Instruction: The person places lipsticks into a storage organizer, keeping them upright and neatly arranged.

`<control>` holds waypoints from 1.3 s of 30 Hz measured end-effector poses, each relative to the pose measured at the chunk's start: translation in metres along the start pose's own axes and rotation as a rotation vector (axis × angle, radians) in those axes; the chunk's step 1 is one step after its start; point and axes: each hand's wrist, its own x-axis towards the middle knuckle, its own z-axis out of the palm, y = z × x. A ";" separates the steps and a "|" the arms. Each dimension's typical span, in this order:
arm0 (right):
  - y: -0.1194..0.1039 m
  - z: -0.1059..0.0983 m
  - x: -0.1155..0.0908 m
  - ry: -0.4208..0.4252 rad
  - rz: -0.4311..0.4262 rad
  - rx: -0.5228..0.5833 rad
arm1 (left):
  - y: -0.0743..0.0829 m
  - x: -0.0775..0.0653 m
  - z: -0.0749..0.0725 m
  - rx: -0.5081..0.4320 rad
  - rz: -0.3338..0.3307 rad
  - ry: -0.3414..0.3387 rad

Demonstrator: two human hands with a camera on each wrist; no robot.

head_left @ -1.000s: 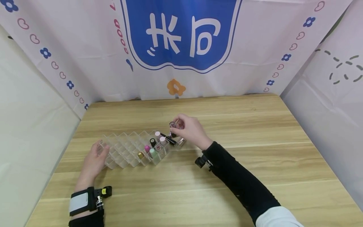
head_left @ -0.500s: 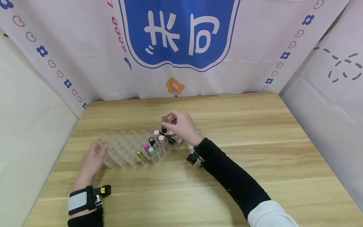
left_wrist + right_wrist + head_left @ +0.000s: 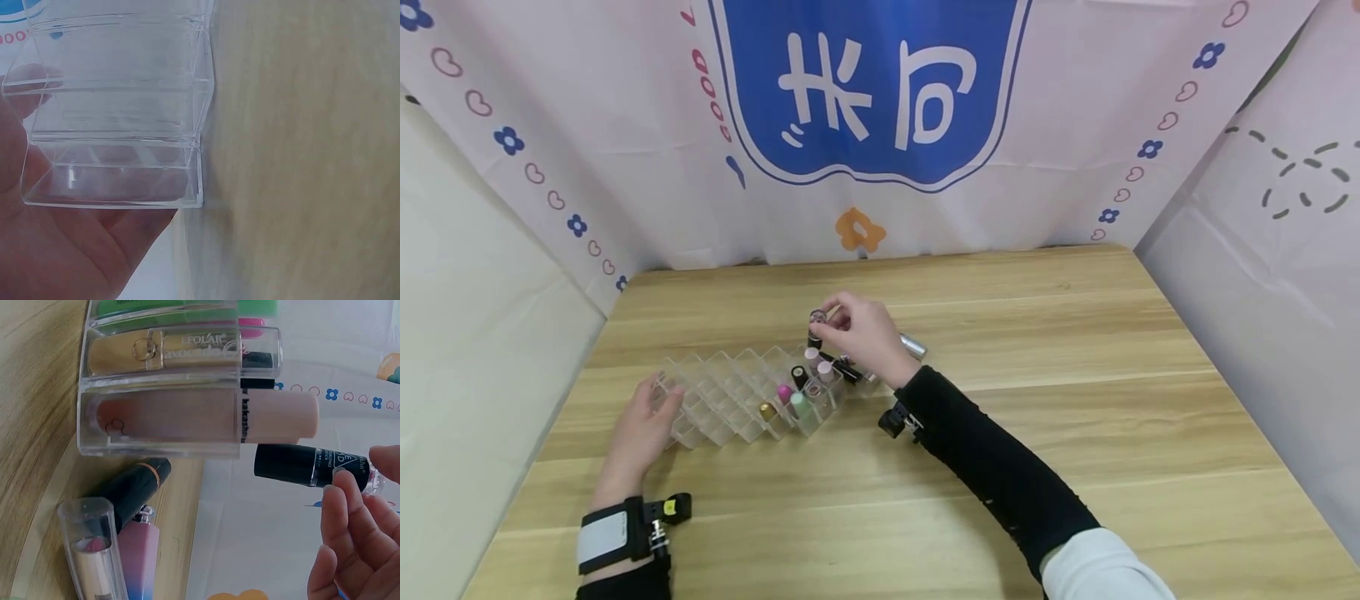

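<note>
A clear lipstick organizer [image 3: 722,392] with slanted compartments stands on the table. My left hand [image 3: 643,421] grips its left end, thumb in front; in the left wrist view fingers show through the clear wall. Several tubes stand in its right end, among them a pink-capped lip gloss [image 3: 278,415], a mint-green tube [image 3: 801,406] and a gold one [image 3: 767,411]. My right hand [image 3: 868,337] pinches a black lipstick [image 3: 287,465] by its upper end, thumb against fingertips. It hangs upright close above the organizer's back right corner, beside the pink-capped gloss.
Beside the organizer's right end lie a black tube with a gold ring [image 3: 140,490], a clear-capped lipstick [image 3: 90,550] and a pink tube [image 3: 139,544]. A silver tube [image 3: 913,346] shows behind my right wrist. A printed cloth [image 3: 970,217] hangs along the table's back edge.
My right hand has carried the black lipstick left, from above the loose tubes to the organizer's back right corner. The silver tube has come into view. The left hand keeps its hold.
</note>
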 end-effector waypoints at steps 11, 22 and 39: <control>0.001 0.008 0.001 -0.059 -0.023 0.028 | -0.001 0.001 0.000 0.037 -0.018 0.003; 0.002 0.014 0.004 -0.086 -0.028 -0.014 | 0.002 0.002 -0.001 0.032 -0.026 0.013; 0.003 0.022 0.004 -0.107 -0.011 -0.056 | 0.001 0.002 0.000 0.027 -0.029 0.018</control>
